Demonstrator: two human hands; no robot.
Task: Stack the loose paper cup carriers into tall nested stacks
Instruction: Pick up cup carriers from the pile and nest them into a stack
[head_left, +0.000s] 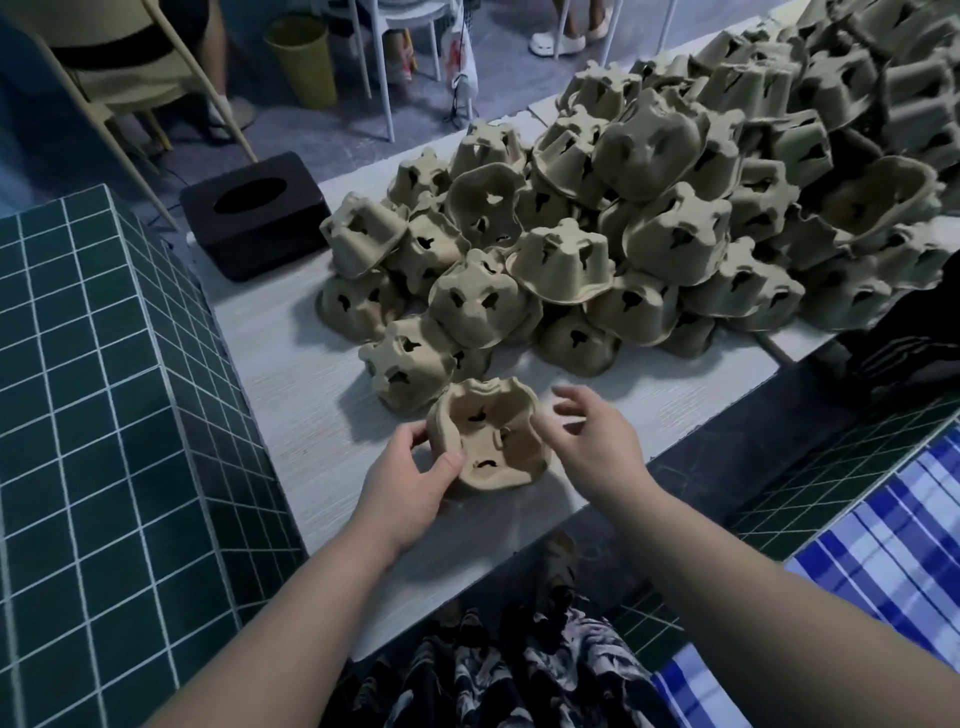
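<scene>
- One carrier (491, 436) is held at the near edge of the worktop (291, 374), just in front of the big heap of loose carriers (623, 228); its hollow side is turned up and tilted towards the camera, with the cup wells and their dark slots exposed.
- The left hand (415, 480) is curled round that carrier's left rim, with the thumb laid over the near-left edge and the fingers behind the wall; a light pinch is judged, not a hard squeeze.
- The right hand (597, 441) is held just right of the carrier, with fingers loosely spread and slightly bent; nothing is gripped by it, and whether its fingertips touch the right rim cannot be told.
- Just behind the held carrier and touching the heap's front, an upside-down carrier (408, 364) is seen; it is the closest loose piece, lying forward and slightly left of both hands.
- The heap runs away from the held carrier to the far right; most pieces in it lie bottom-up, so a flip would be needed before nesting into the upturned one.
- The free right hand is judged the better placed for the next pick, since the left is occupied.
- A black tissue box (254, 213) stands left of the heap, well apart from the held carrier.
</scene>
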